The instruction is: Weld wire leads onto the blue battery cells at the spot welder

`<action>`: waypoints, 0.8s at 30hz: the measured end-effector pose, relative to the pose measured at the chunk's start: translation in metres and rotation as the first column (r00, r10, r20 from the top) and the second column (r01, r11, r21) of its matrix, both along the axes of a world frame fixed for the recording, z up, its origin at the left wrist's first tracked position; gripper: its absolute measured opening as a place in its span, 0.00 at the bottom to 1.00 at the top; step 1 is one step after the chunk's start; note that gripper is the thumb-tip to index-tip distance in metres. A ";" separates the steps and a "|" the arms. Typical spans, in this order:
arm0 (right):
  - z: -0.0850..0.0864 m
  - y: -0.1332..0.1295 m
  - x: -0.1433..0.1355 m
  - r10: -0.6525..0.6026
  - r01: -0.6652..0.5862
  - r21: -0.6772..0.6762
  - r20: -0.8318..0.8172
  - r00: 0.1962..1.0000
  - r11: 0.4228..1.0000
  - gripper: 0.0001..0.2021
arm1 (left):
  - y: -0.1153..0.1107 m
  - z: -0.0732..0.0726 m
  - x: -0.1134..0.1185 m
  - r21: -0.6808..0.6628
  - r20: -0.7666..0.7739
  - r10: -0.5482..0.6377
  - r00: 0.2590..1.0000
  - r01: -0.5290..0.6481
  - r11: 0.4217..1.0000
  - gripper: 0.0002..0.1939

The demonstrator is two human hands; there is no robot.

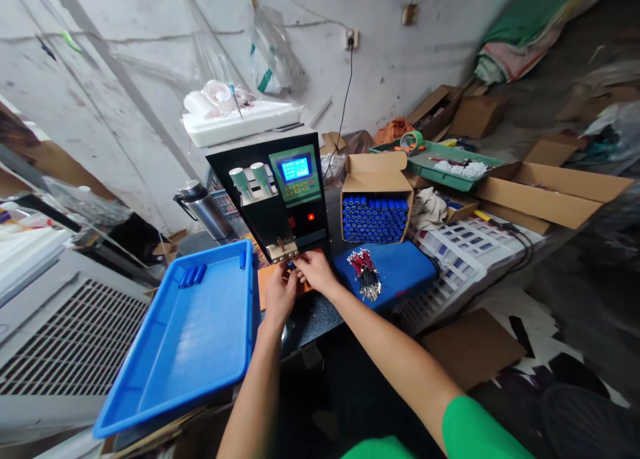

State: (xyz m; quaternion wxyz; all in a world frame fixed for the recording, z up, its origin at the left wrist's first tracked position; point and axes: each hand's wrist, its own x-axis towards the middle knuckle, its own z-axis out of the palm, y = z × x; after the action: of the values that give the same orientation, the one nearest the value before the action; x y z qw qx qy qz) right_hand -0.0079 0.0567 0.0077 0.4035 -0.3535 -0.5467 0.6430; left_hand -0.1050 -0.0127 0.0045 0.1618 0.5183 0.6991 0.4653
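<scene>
Under the electrodes of a black spot welder [267,212] with a lit screen, my two hands meet above an orange board [265,282]. My left hand [281,292] is closed, its fingers pinched around what looks like a blue battery cell [291,265], mostly hidden. Just right of it, my right hand [315,272] is closed too, fingertips at the same spot; what it pinches is too small to make out. A bundle of red and black wire leads [367,275] lies on a blue pad [405,272] to the right.
A blue tray [195,352] with several blue cells [193,276] stands at the left. Behind the pad sits a cardboard box [375,165] full of blue cells. A steel flask [207,209] is left of the welder; a green tray [425,169] and white crate [450,252] are right.
</scene>
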 end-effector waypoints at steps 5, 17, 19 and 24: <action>-0.001 0.000 0.029 -0.024 0.024 0.001 -0.051 0.998 1.000 0.14 | -0.003 0.003 0.000 0.022 -0.032 0.014 0.999 -0.013 1.000 0.19; -0.052 0.074 0.196 -0.661 0.624 0.282 0.055 0.748 0.729 0.15 | 0.054 0.033 0.084 0.273 -0.258 -0.097 0.961 0.168 0.947 0.21; -0.061 0.074 0.199 -0.656 0.600 0.335 0.075 0.751 0.726 0.15 | 0.081 0.043 0.103 0.315 -0.351 -0.101 0.931 0.219 0.923 0.21; -0.065 0.071 0.194 -0.626 0.550 0.390 0.095 0.774 0.739 0.14 | 0.150 0.052 0.131 0.421 -0.525 -0.092 0.846 0.353 0.836 0.19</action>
State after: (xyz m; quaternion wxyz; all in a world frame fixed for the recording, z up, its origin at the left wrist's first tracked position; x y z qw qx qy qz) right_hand 0.1864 0.1280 -0.0574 0.5784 -0.5022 -0.5493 0.3338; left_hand 0.0262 0.1372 0.0564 -0.1041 0.7219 0.5036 0.4630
